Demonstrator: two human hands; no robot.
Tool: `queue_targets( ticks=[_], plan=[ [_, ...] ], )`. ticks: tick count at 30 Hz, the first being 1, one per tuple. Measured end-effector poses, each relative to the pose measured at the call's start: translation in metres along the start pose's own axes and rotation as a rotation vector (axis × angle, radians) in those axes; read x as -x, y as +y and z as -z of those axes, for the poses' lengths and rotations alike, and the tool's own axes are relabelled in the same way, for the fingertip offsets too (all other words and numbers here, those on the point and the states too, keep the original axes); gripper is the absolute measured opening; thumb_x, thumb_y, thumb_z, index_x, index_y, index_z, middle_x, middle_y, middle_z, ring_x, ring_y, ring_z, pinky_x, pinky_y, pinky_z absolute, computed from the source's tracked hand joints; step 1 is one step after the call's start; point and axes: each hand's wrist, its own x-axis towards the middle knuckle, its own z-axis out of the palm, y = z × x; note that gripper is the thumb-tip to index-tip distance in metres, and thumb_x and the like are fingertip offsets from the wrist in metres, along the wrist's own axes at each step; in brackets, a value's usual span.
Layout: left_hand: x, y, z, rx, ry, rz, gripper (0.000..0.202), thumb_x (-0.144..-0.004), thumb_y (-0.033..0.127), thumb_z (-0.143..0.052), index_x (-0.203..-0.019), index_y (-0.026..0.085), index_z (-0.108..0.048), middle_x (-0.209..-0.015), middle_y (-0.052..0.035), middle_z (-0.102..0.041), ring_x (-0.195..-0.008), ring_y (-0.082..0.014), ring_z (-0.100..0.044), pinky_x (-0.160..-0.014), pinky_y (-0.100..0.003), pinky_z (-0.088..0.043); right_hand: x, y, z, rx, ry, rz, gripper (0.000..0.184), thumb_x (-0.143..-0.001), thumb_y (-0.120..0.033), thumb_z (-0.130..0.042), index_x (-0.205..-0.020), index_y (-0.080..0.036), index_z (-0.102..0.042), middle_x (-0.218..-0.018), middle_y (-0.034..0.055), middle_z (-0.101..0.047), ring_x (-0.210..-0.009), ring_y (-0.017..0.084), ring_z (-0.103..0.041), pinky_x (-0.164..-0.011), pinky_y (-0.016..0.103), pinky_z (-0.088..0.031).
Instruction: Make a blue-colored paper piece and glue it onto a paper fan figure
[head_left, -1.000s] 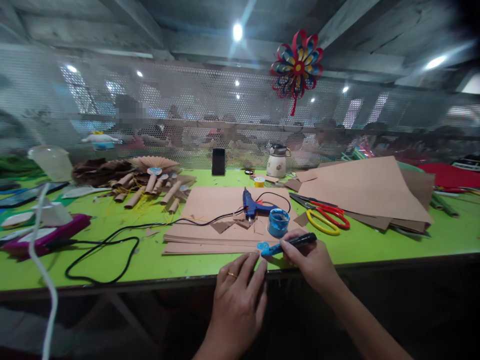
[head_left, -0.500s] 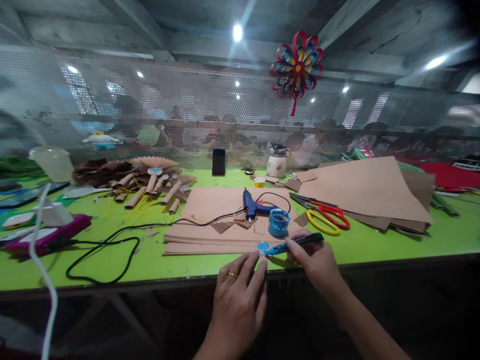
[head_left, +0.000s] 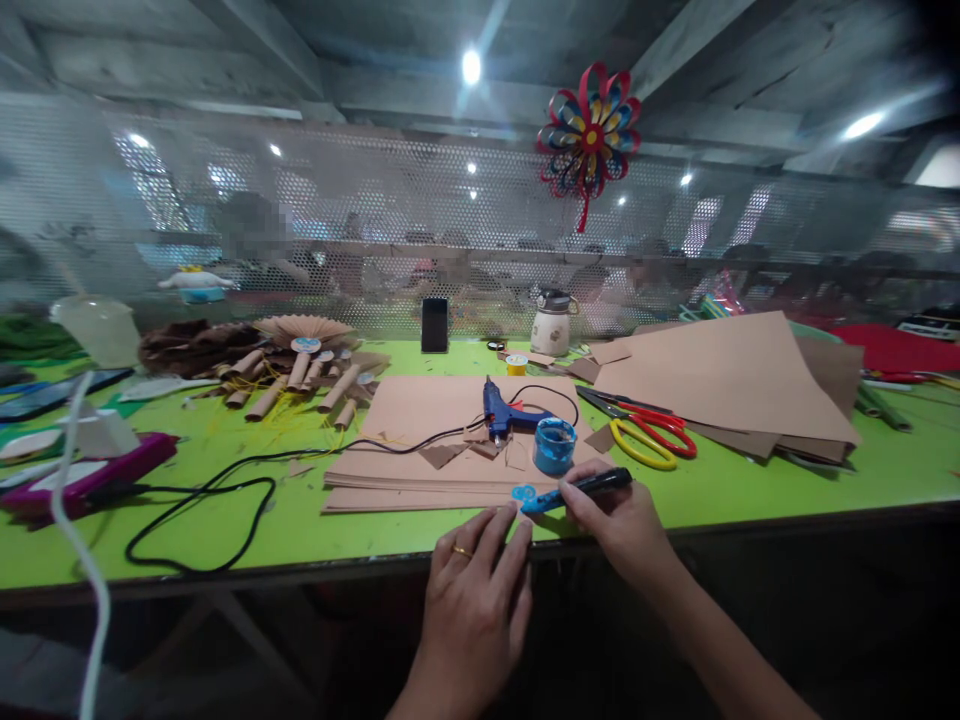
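My right hand [head_left: 619, 520] is closed around a black-handled brush [head_left: 581, 489] whose blue tip rests on a small blue paper disc [head_left: 523, 493]. The disc lies at the near edge of a stack of brown paper sheets [head_left: 427, 440]. My left hand [head_left: 480, 585], with a ring on one finger, lies on the table's front edge with its fingers stretched towards the disc, fingertips right beside it. An open pot of blue paint [head_left: 554, 445] stands just behind the brush.
A blue glue gun [head_left: 506, 415] with a black cord [head_left: 225, 490] lies on the brown sheets. Red and yellow scissors [head_left: 645, 430] sit to the right, beside more brown sheets [head_left: 735, 380]. Paper rolls [head_left: 300, 375] lie at the back left of the green table [head_left: 750, 480].
The brush tip shifted slightly over the blue disc, right then back left. My left hand stayed in place.
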Motion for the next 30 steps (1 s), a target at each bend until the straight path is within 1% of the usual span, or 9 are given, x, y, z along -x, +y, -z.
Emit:
queue_targets(
  ticks=[7, 11, 17, 22, 30],
  plan=[
    [-0.0010, -0.0003, 0.0007, 0.002, 0.021, -0.006, 0.039, -0.089, 0.022, -0.054, -0.127, 0.025, -0.056, -0.131, -0.0016, -0.059, -0.118, -0.0214, -0.050, -0.098, -0.038, -0.033, 0.0024, 0.0016, 0.0036, 0.009, 0.070, -0.004, 0.021, -0.081, -0.037, -0.065, -0.075, -0.017, -0.058, -0.059, -0.0032, -0.054, -0.051, 0.010, -0.046, -0.050, 0.023, -0.037],
    [-0.0004, 0.0002, 0.0010, 0.003, 0.023, -0.004, 0.038, -0.089, 0.022, -0.054, -0.127, 0.025, -0.057, -0.131, -0.0016, -0.059, -0.118, -0.0219, -0.051, -0.097, -0.038, -0.033, 0.0018, 0.0064, 0.0045, -0.033, 0.112, -0.008, 0.022, -0.081, -0.037, -0.065, -0.077, -0.017, -0.058, -0.059, -0.0035, -0.054, -0.051, 0.010, -0.046, -0.050, 0.023, -0.037],
    [0.0000, 0.0006, 0.0002, 0.010, 0.027, -0.010, 0.038, -0.088, 0.022, -0.054, -0.126, 0.024, -0.057, -0.132, -0.0014, -0.059, -0.118, -0.0220, -0.050, -0.098, -0.038, -0.032, 0.0011, 0.0033, 0.0010, -0.056, 0.033, 0.000, 0.021, -0.081, -0.037, -0.064, -0.079, -0.017, -0.059, -0.060, -0.0035, -0.054, -0.053, 0.010, -0.048, -0.052, 0.023, -0.039],
    [-0.0003, 0.0002, 0.0006, 0.017, 0.020, -0.014, 0.039, -0.088, 0.022, -0.054, -0.127, 0.025, -0.056, -0.133, -0.0014, -0.058, -0.118, -0.0219, -0.050, -0.098, -0.038, -0.032, 0.0005, -0.0020, -0.0012, -0.010, -0.006, 0.007, 0.020, -0.082, -0.037, -0.063, -0.079, -0.017, -0.060, -0.062, -0.0027, -0.055, -0.054, 0.011, -0.049, -0.053, 0.023, -0.039],
    [-0.0018, -0.0004, 0.0019, -0.004, 0.026, -0.024, 0.038, -0.088, 0.021, -0.052, -0.126, 0.024, -0.057, -0.132, -0.0015, -0.059, -0.117, -0.0218, -0.051, -0.097, -0.038, -0.032, 0.0015, 0.0023, 0.0007, -0.016, 0.069, -0.018, 0.022, -0.080, -0.038, -0.065, -0.076, -0.017, -0.059, -0.059, -0.0034, -0.054, -0.052, 0.011, -0.048, -0.051, 0.023, -0.039]
  ],
)
